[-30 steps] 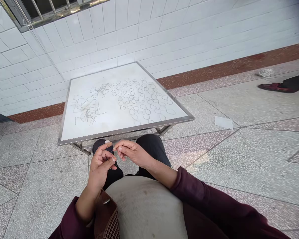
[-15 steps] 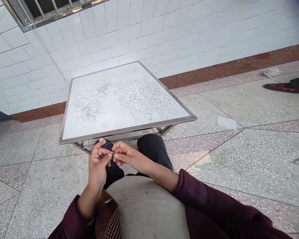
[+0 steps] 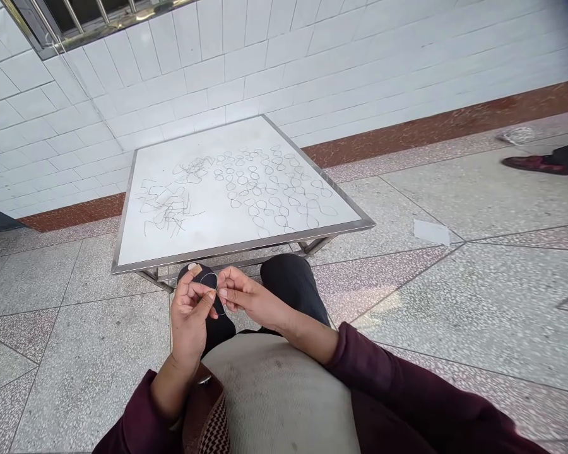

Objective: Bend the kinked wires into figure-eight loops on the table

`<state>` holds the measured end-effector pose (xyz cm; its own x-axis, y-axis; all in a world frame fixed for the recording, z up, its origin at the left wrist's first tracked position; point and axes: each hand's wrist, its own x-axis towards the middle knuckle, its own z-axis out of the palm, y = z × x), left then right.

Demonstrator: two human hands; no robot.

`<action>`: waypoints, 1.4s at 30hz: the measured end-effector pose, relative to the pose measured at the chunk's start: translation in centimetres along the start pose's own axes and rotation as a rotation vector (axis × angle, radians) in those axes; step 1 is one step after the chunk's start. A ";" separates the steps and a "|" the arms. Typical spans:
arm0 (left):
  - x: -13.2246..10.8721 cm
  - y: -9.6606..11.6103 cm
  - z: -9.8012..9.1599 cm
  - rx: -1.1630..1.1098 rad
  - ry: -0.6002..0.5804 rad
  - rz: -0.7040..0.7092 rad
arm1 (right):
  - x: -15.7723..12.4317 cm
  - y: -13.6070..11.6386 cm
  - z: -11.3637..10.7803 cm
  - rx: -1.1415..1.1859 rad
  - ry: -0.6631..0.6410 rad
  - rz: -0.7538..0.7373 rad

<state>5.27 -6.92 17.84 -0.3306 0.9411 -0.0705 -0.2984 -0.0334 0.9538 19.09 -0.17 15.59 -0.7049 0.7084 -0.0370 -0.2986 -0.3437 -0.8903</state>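
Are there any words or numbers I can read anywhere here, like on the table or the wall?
None: no words, numbers or labels can be read.
White table: only thin wire loops and a tangle of wire pieces, no writing.
Tiled wall: plain.
Paper scrap on the floor: blank.
Left hand and right hand: they pinch a thin wire, unmarked.

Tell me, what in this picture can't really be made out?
- Head view: the thin wire loop pinched between the left hand and right hand is too fine to see how it is bent; the fingertips cover part of it.
- The loops and the tangle on the table are too small to count.
- A passer-by's shoe is cut off by the right edge.
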 end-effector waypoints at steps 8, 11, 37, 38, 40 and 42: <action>0.2 0.5 0.2 -0.048 0.062 -0.016 | -0.2 -0.2 -0.2 -0.006 -0.050 0.015; 0.3 0.5 0.1 -0.044 0.050 -0.003 | -0.2 -0.1 -0.1 0.020 -0.030 0.019; 0.8 0.0 0.3 -0.025 0.110 -0.039 | 0.4 1.1 -0.6 -0.345 0.166 -0.141; 0.9 0.1 0.2 -0.002 0.085 -0.052 | 0.4 1.1 -0.7 -0.383 0.191 -0.168; 0.9 0.2 0.0 0.037 0.031 -0.083 | 0.5 0.8 -1.1 -0.453 0.231 -0.219; 0.9 0.3 -0.4 0.072 -0.023 -0.108 | 0.5 0.4 -1.6 -0.531 0.245 -0.255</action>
<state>4.54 -6.21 17.97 -0.2793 0.9453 -0.1683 -0.2663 0.0921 0.9595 19.64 1.06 14.53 -0.4678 0.8695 0.1587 -0.0338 0.1619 -0.9862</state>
